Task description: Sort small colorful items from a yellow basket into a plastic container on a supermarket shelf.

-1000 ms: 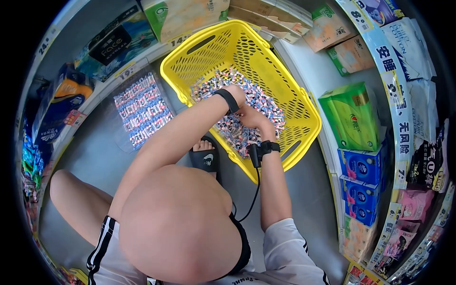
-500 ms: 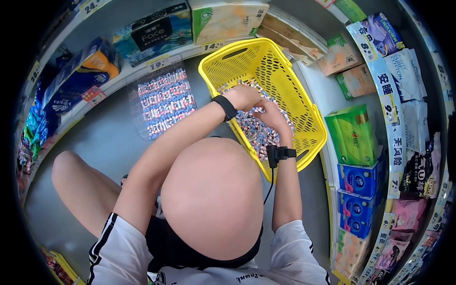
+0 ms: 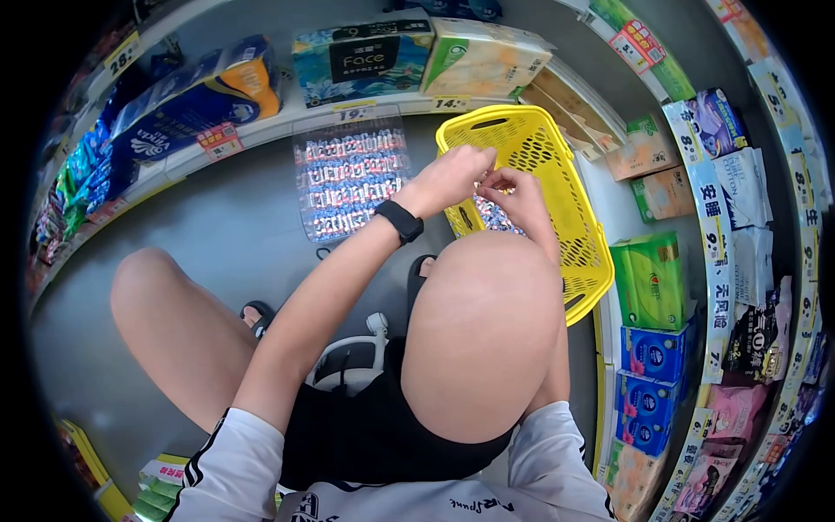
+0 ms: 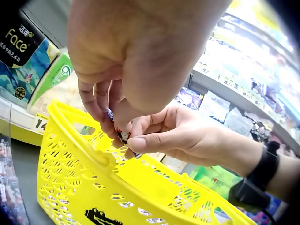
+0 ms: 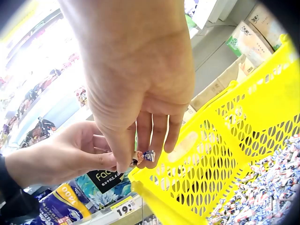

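Over the near-left rim of a yellow shopping basket [image 3: 581, 217], my two hands meet at the fingertips. Between them is one small wrapped candy [image 5: 149, 155] in a white, blue and red wrapper. My left hand [image 3: 452, 178] pinches it with thumb and fingers, and my right hand [image 3: 524, 207] pinches it from the other side. Many similar candies [image 5: 267, 187] lie loose in the bottom of the basket. A clear plastic box [image 3: 352, 174] on the floor, left of the basket, shows candies laid in neat rows.
Shelves with tissue packs [image 3: 364, 63] run behind the basket. On the right stand a green tissue pack [image 3: 648, 283] and blue packs [image 3: 648, 409]. My bent knee [image 3: 487, 304] is close to the basket's near side. A small white stool [image 3: 348, 361] shows between my legs.
Both hands have risen from low among the loose candies to above the basket rim, now pinching one candy together. The head view has turned, so the basket and box sit further right.
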{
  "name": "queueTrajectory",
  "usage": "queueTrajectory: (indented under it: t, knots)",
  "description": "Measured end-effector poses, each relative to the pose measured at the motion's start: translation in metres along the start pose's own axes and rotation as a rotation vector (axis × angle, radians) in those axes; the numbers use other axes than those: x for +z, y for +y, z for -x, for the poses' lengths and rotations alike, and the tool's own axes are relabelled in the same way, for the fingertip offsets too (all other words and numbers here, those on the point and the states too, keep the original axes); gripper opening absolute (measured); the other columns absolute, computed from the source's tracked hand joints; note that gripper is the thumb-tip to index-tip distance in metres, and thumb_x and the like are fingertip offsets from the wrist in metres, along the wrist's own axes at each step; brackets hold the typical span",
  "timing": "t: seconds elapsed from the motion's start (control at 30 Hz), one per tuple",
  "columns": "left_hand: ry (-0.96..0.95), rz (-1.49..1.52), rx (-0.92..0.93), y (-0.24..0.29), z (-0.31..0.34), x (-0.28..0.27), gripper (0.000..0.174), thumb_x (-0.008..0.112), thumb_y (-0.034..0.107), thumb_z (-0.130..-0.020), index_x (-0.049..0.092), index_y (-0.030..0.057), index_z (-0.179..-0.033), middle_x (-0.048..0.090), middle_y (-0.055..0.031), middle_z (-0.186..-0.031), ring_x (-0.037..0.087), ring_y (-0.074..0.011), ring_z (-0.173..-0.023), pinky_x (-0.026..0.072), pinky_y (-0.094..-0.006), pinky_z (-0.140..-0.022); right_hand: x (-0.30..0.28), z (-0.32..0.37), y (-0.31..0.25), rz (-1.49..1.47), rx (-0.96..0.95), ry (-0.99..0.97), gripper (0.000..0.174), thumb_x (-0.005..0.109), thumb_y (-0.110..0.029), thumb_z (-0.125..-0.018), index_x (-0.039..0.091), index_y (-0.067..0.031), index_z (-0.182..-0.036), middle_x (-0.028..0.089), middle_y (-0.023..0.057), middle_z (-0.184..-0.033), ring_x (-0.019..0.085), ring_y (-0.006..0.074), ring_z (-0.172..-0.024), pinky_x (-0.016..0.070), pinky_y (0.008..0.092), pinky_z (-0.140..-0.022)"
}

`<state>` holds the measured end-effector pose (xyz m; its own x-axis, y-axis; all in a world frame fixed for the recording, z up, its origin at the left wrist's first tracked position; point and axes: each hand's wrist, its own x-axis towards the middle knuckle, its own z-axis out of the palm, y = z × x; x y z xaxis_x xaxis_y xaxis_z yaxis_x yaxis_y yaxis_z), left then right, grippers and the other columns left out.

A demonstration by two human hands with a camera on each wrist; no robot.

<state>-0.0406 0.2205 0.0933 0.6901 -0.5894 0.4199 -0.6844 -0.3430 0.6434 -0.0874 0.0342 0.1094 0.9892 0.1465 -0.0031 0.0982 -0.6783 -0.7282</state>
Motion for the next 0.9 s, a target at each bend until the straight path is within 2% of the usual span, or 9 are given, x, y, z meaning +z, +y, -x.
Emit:
queueTrajectory:
  t: [0.1,0.23,0.27,0.43,0.5,0.53,0.7,0.8,0.9]
  knots:
    - [0.091,0.034,-0.089,0.001,0.018,-0.014,0.021,0.069,-0.003,-0.082,0.058,-0.0017,-0.101,0.070,-0.0242,-0.091,0.068,-0.0448,-0.094,0.0538,-0.0514,-0.077,0.010,-0.004,-0.020,0.030,-0.072,0.006,0.017,0.084,-0.012,-0.080,0.073,-0.0005,-0.086,0.075,0.0110,-0.083,0.073,0.0219,-0.082,0.0562,0.0344,-0.077]
    - [0.142,0.014,-0.155,-0.007,0.044,-0.031,0.024,0.069,-0.002,-0.084,0.057,-0.0025,-0.104,0.069,-0.0244,-0.094,0.066,-0.0465,-0.096,0.0531,-0.0515,-0.080,0.032,-0.020,-0.040,-0.011,-0.136,-0.007,0.026,0.084,-0.008,-0.080,0.062,0.0004,-0.093,0.075,0.0126,-0.087,0.075,0.0231,-0.084,0.0569,0.0348,-0.079]
    - [0.160,0.042,-0.145,-0.010,0.050,-0.034,0.023,0.067,-0.004,-0.081,0.055,-0.0034,-0.100,0.067,-0.0284,-0.096,0.064,-0.0494,-0.099,0.0521,-0.0553,-0.081,0.038,-0.023,-0.044,-0.033,-0.165,-0.030,0.028,0.082,-0.006,-0.080,0.060,-0.0010,-0.097,0.075,0.0137,-0.089,0.075,0.0249,-0.088,0.0572,0.0360,-0.079]
    - [0.208,0.164,-0.267,-0.039,0.075,-0.048,0.025,0.069,-0.002,-0.084,0.054,-0.0026,-0.104,0.067,-0.0286,-0.096,0.063,-0.0501,-0.100,0.0518,-0.0542,-0.083,0.068,-0.041,-0.067,0.066,-0.205,-0.107,0.025,0.080,-0.006,-0.082,0.063,-0.0038,-0.101,0.076,0.0155,-0.090,0.076,0.0297,-0.087,0.0579,0.0388,-0.079]
    - [0.201,0.089,-0.349,-0.050,0.085,-0.054,0.029,0.074,0.000,-0.084,0.056,-0.0010,-0.107,0.069,-0.0221,-0.097,0.067,-0.0427,-0.097,0.0526,-0.0477,-0.082,0.080,-0.052,-0.074,0.142,-0.259,-0.171,0.028,0.080,-0.007,-0.082,0.065,-0.0036,-0.106,0.076,0.0161,-0.089,0.075,0.0317,-0.085,0.0578,0.0389,-0.077]
    - [0.211,0.086,-0.359,-0.057,0.089,-0.056,0.030,0.074,0.003,-0.085,0.056,-0.0004,-0.108,0.070,-0.0219,-0.094,0.068,-0.0419,-0.093,0.0538,-0.0467,-0.080,0.085,-0.056,-0.076,0.170,-0.282,-0.186,0.030,0.080,-0.009,-0.082,0.067,-0.0035,-0.108,0.076,0.0165,-0.088,0.075,0.0328,-0.085,0.0577,0.0395,-0.076]
    - [0.262,0.182,-0.474,-0.081,0.111,-0.062,0.030,0.072,0.008,-0.087,0.056,-0.0003,-0.110,0.071,-0.0240,-0.090,0.071,-0.0410,-0.087,0.0556,-0.0461,-0.075,0.116,-0.080,-0.080,0.097,-0.332,-0.321,0.029,0.079,-0.010,-0.082,0.069,-0.0017,-0.109,0.075,0.0171,-0.090,0.073,0.0359,-0.085,0.0567,0.0431,-0.078]
    - [0.285,0.197,-0.567,-0.097,0.123,-0.061,0.032,0.069,0.011,-0.087,0.055,-0.0012,-0.114,0.072,-0.0267,-0.096,0.071,-0.0431,-0.092,0.0557,-0.0471,-0.078,0.133,-0.094,-0.083,0.202,-0.474,-0.314,0.028,0.077,-0.008,-0.081,0.070,-0.0013,-0.107,0.073,0.0170,-0.091,0.070,0.0375,-0.088,0.0555,0.0438,-0.079]
    - [0.301,0.164,-0.690,-0.108,0.131,-0.061,0.035,0.070,0.012,-0.087,0.055,-0.0015,-0.116,0.071,-0.0281,-0.097,0.071,-0.0438,-0.093,0.0558,-0.0477,-0.078,0.153,-0.107,-0.075,0.198,-0.446,-0.371,0.028,0.076,-0.008,-0.081,0.071,-0.0023,-0.107,0.073,0.0177,-0.091,0.071,0.0373,-0.088,0.0557,0.0440,-0.079]
